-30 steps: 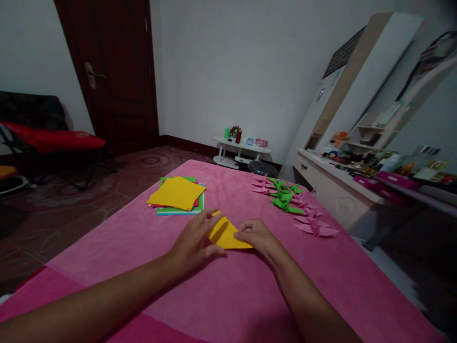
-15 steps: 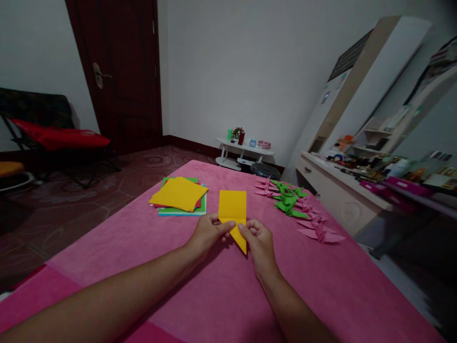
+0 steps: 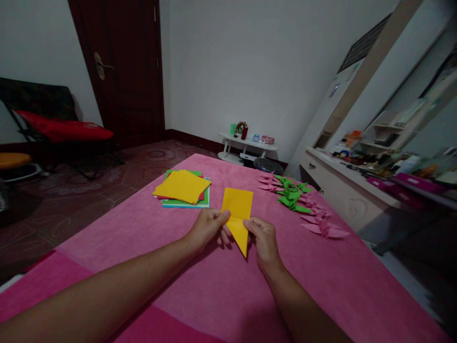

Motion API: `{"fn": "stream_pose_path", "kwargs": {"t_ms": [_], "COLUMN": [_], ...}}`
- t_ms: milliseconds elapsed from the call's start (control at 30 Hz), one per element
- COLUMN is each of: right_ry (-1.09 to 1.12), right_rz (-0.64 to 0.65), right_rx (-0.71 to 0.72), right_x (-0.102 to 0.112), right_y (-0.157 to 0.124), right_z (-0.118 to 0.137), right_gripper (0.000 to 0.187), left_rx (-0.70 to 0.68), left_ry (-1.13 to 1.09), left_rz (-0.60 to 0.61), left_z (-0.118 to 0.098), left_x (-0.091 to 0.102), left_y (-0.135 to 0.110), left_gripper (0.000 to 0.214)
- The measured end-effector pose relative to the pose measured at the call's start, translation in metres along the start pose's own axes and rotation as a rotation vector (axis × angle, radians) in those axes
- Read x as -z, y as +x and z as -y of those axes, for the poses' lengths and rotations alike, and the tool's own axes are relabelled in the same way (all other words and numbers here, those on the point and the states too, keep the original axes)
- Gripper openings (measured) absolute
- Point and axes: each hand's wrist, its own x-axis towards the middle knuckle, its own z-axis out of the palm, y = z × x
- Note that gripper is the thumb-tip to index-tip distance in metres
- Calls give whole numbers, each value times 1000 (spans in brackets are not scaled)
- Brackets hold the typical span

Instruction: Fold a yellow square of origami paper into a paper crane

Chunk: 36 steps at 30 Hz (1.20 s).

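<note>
A partly folded sheet of yellow origami paper [image 3: 238, 202] is held between my two hands above the pink cloth. Its upper part is a rectangle; below a crosswise crease it narrows to a point facing me. My left hand [image 3: 210, 226] pinches its left edge near the crease, thumb on top. On the opposite edge, my right hand [image 3: 263, 237] grips the paper between thumb and curled fingers. A stack of coloured paper [image 3: 183, 186], yellow on top, lies beyond my left hand. Green paper cranes [image 3: 291, 195] and pink paper cranes [image 3: 324, 226] lie to the right.
The pink cloth [image 3: 200, 286] covers the table. Behind it stands a low white shelf [image 3: 232, 137] with small items. A dresser [image 3: 342, 176] crowded with bottles is at the right, and a folding chair [image 3: 64, 128] with a red cover is at the left.
The yellow paper has tilted, and its pointed lower part looks wider. My thumbs have moved apart toward its two side edges. The whole view has shifted slightly.
</note>
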Motion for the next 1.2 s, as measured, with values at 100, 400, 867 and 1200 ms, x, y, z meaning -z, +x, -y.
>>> {"fn": "stream_pose_path", "kwargs": {"t_ms": [100, 400, 867, 1200], "right_ry": [42, -90, -1045, -957], "right_rz": [14, -51, -64, 593], "right_rx": [-14, 55, 912, 830], "right_x": [1, 3, 30, 31], "right_y": [0, 2, -1, -9], "right_z": [-1, 7, 36, 21], "right_gripper": [30, 31, 49, 19], "left_rx": [-5, -323, -1152, -1018], "left_ry": [-3, 134, 1175, 1625], "left_rz": [-31, -220, -99, 386], "left_z": [1, -15, -12, -11], "left_x": [2, 3, 37, 34], "left_y": [0, 1, 4, -27], "left_gripper": [56, 13, 13, 14]}}
